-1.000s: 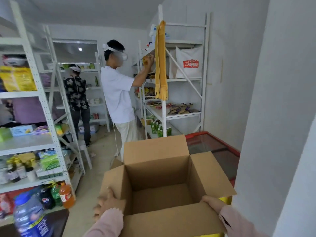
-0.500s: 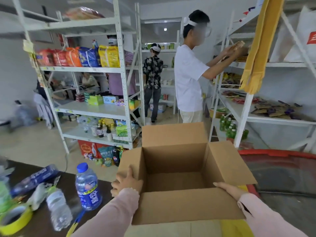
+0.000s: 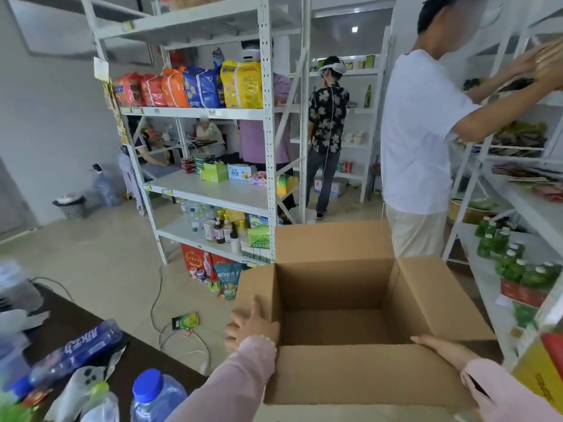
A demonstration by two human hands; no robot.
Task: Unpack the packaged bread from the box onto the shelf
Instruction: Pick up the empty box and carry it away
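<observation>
An open brown cardboard box [image 3: 359,382] is carried in front of me, flaps up. Its inside shows only bare cardboard; no packaged bread is visible in it. My left hand [image 3: 249,325] presses flat against the box's left wall, thumb up along the flap. My right hand [image 3: 441,350] lies flat against the right side by the near flap. A white shelf unit [image 3: 527,208] with flat snack packets and green bottles stands at the right. Another white shelf unit [image 3: 210,190] with bags, boxes and bottles stands ahead left.
A person in a white shirt [image 3: 420,141] stands close behind the box, reaching into the right shelf. Two more people [image 3: 327,126] stand further back. A dark table [image 3: 91,345] with water bottles [image 3: 155,394] is at my lower left. Cables [image 3: 182,339] lie on the floor.
My view has swung left, with the box still carried between both hands. The middle shelf unit and the dark table with bottles have come into view; the wall at the right has gone.
</observation>
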